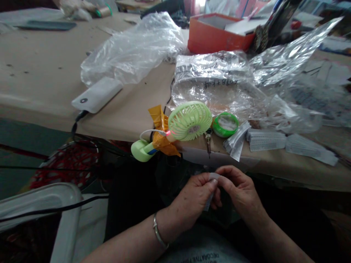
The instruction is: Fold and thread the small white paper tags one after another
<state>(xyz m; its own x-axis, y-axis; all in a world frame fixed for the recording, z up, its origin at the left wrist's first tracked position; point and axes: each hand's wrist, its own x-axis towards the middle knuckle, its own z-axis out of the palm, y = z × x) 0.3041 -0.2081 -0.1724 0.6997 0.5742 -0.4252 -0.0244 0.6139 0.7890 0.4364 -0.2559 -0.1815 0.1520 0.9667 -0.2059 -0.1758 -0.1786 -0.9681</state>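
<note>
Over the lap, just in front of the table edge, my two hands meet. A small white paper-like strip [214, 176] is pinched between thumb and fingers of my left hand [196, 195], its lower end hanging below the fingers. My right hand [240, 190] is closed at the strip's upper end, thumb and fingertips pressed to it. Stacks of similar pale printed strips [265, 140] lie on the table edge to the right. Left of them are a green round tub [225, 124] with whitish content and a small pointed tool [208, 142].
A light-green fan [189, 120] is taped to the table edge with orange tape [167, 144]. A white power bank [97, 95] with a black cable lies left. Clear plastic bags [137, 47] and an orange box [219, 34] are behind. A white-rimmed bin [65, 197] stands lower left.
</note>
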